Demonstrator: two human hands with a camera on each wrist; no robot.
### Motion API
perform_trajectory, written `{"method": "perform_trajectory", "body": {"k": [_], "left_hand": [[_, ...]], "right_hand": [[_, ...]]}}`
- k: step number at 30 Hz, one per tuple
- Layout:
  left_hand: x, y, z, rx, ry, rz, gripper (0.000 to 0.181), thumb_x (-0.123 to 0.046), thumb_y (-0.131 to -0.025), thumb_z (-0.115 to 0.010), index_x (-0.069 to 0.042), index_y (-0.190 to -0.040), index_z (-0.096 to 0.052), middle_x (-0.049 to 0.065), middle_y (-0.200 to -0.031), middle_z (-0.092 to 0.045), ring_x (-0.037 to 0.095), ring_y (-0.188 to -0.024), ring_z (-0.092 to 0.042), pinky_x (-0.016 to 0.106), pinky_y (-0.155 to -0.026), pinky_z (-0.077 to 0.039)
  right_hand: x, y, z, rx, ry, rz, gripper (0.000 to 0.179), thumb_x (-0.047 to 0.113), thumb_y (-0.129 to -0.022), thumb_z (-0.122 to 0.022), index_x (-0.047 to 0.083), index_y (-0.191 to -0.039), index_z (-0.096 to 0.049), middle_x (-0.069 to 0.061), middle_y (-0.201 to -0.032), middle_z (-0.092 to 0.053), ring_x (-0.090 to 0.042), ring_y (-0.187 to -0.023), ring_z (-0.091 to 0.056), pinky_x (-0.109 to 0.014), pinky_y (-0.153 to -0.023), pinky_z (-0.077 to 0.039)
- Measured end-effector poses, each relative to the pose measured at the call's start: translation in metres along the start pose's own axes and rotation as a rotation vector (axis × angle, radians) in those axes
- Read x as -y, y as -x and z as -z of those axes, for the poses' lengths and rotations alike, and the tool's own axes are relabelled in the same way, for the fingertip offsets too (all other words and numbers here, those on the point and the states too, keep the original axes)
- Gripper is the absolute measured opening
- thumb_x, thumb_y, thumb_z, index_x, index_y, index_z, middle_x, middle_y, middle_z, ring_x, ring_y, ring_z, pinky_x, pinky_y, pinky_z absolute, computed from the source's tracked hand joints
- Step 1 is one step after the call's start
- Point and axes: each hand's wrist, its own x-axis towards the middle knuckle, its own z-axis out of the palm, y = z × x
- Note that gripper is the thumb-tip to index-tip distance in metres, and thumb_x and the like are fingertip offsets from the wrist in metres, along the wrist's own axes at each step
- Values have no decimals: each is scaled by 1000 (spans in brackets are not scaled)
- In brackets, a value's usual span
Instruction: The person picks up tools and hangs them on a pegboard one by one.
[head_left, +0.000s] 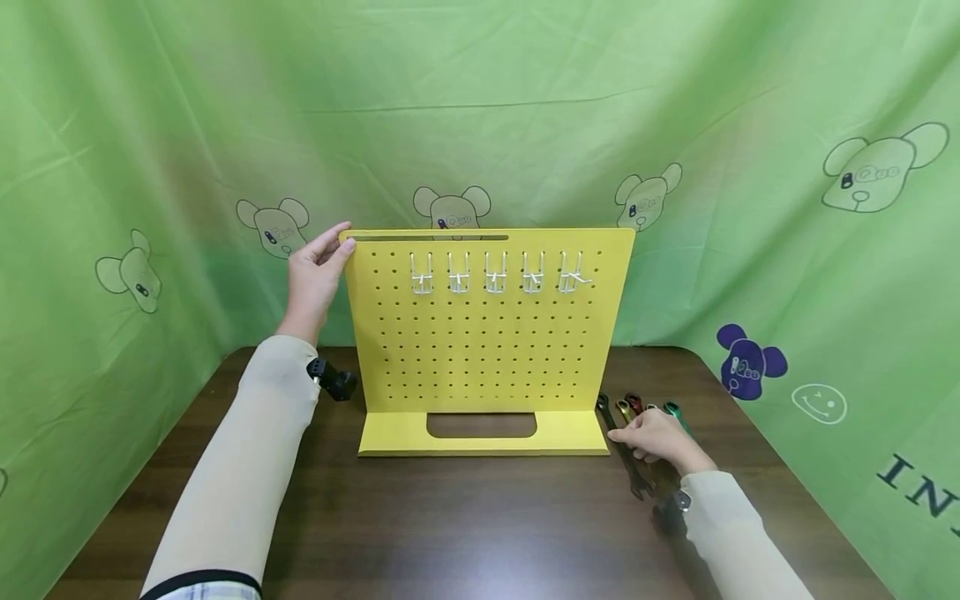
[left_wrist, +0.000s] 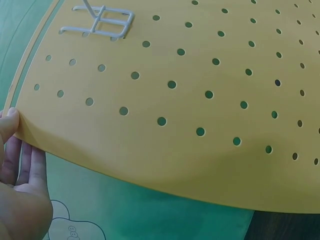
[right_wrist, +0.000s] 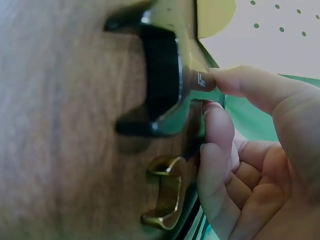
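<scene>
A yellow pegboard (head_left: pixel 487 325) stands upright on its base, with several white wire hooks (head_left: pixel 495 275) in a row near its top. My left hand (head_left: pixel 315 279) pinches its upper left corner between thumb and fingers; the left wrist view shows the thumb (left_wrist: pixel 10 124) on the front face. To the right of the base, my right hand (head_left: pixel 660 437) pinches the shaft of a black wrench (head_left: pixel 636 479). In the right wrist view the wrench's open-ended jaw points toward the camera, close over the table. A gold wrench (right_wrist: pixel 172 195) lies beside it, partly hidden by the fingers.
A red wrench (head_left: pixel 634 403) and a green wrench (head_left: pixel 674 410) lie behind my right hand, mostly covered by it. The brown wooden table (head_left: pixel 450 517) extends in front of the board. Green printed cloth (head_left: pixel 525 125) hangs behind and at both sides.
</scene>
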Motion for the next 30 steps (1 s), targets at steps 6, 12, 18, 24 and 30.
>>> {"method": "perform_trajectory", "body": {"k": [6, 12, 18, 24, 30], "left_hand": [[-1, 2, 1, -10, -10, 2, 39, -27, -97, -69, -16, -135, -66, 7, -126, -62, 13, -111, -57, 26, -98, -49], [-2, 2, 2, -13, -8, -1, 40, -26, -97, -69, -15, -134, -66, 7, -126, -62, 14, -112, -57, 26, -98, -49], [-3, 2, 0, 0, -5, 3, 38, -27, -96, -69, -18, -133, -67, 7, -128, -62, 14, -114, -56, 27, -99, -48], [-3, 2, 0, -2, -5, 0, 37, -27, -96, -70, -19, -132, -68, 6, -128, -62, 13, -112, -56, 27, -99, -49], [-4, 2, 0, -8, -1, 0, 37, -26, -96, -70, -17, -132, -68, 5, -123, -63, 12, -108, -57, 26, -97, -50]], "right_hand": [[-1, 1, 1, 11, -81, -10, 48, 34, -90, -76, 15, -56, -48, 1, -57, -55, -14, -57, -56, -28, -54, -52], [-2, 3, 5, 33, -160, -4, 33, 29, -92, -74, 3, -72, -66, 0, -62, -58, -12, -58, -54, -26, -54, -52], [-7, 4, 5, 58, -230, 3, 26, 20, -93, -72, -6, -97, -70, -3, -68, -60, -13, -61, -56, -27, -56, -54], [-6, 8, 7, 56, -252, 12, 24, 18, -94, -70, -6, -95, -67, -4, -69, -59, -15, -62, -56, -28, -55, -55], [-2, 13, 9, 74, -244, 34, 23, 16, -97, -67, -6, -95, -64, -5, -69, -58, -16, -63, -57, -30, -57, -56]]}}
